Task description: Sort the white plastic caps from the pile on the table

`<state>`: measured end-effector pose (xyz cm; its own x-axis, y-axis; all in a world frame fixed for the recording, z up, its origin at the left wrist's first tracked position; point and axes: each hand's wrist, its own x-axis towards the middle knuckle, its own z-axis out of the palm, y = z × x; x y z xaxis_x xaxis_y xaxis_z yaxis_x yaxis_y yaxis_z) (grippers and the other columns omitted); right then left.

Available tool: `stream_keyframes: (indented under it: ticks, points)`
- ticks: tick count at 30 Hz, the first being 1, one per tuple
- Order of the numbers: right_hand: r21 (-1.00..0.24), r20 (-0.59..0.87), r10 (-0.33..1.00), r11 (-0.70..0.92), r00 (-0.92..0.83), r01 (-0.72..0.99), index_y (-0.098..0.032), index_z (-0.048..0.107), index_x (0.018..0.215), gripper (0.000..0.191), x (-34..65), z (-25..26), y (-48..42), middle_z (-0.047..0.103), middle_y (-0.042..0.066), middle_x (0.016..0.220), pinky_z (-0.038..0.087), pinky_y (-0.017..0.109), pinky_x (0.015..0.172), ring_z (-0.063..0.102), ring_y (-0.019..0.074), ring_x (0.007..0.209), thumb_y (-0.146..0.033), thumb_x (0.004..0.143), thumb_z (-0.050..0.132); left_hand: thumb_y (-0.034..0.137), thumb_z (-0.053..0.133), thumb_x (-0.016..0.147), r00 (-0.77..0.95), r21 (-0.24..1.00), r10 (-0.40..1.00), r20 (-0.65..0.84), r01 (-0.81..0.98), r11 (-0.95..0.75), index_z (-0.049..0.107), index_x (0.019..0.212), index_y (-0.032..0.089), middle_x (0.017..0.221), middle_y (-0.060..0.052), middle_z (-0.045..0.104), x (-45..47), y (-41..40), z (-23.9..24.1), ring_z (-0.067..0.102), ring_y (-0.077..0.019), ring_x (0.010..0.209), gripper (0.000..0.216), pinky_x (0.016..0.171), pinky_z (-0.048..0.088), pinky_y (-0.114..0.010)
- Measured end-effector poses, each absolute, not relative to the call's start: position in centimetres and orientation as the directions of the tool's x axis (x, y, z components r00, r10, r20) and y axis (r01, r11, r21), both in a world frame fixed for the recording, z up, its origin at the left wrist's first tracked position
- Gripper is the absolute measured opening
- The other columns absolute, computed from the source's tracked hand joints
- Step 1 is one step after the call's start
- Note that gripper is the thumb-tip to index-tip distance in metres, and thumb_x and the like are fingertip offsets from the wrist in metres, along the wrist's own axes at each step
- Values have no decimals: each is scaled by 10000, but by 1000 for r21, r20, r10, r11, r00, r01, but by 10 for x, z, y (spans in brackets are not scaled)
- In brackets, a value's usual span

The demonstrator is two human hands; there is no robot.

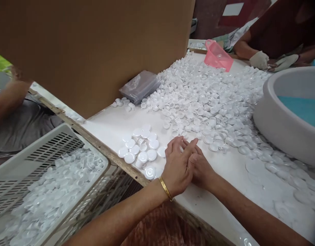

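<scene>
My left hand [176, 164], with a gold bangle on its wrist, lies over my right hand [201, 167] on the white table [113, 124]. The fingers of both are curled together and pressed against each other; whatever sits between them is hidden. Just left of my hands lies a small cluster of white plastic caps [140, 150], most of them top side up. A big heap of white caps [208, 99] spreads across the table beyond my hands.
A slatted white crate [31, 164] with caps in it stands lower left. A tall cardboard box [96, 51] stands behind, with a clear bag [139, 86] beside it. A pink basket [218, 56] lies far back, a large white tub [283, 119] at right. Another person's gloved hand [259, 59] works far right.
</scene>
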<state>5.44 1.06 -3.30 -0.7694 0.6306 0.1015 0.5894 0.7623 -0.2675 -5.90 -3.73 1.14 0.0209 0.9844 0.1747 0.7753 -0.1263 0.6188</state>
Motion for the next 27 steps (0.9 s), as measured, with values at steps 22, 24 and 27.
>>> stream_keyframes:
  ticks: [22, 24, 27]
  points:
    - [-894, 0, 798, -269, -603, -357, -210, 584, 1102, 444, 3, 61, -28, 597, 86, 1154, 425, 405, 892, 559, 228, 1028, -544, 836, 462, 419, 408, 848, -9, 385, 991, -131, -922, 43, 627, 966, 141, 770, -56, 624, -103, 42, 98, 586, -117, 701, 373, 702, 471, -266]
    - [-771, -16, 798, -394, -603, -501, -193, 609, 1028, 434, -2, 64, -26, 629, 80, 1079, 449, 371, 837, 577, 214, 972, -552, 801, 521, 408, 442, 828, -11, 447, 994, -113, -894, 41, 626, 960, 135, 746, -49, 619, -94, 52, 101, 582, -110, 667, 355, 681, 465, -258]
    - [-695, -35, 810, -441, -586, -568, -188, 622, 979, 409, -8, 66, -20, 650, 66, 1029, 452, 344, 815, 580, 204, 948, -512, 730, 636, 376, 522, 782, -110, 672, 993, -42, -739, -54, 636, 948, 138, 718, -29, 614, -86, 62, 108, 574, -94, 624, 311, 634, 442, -225]
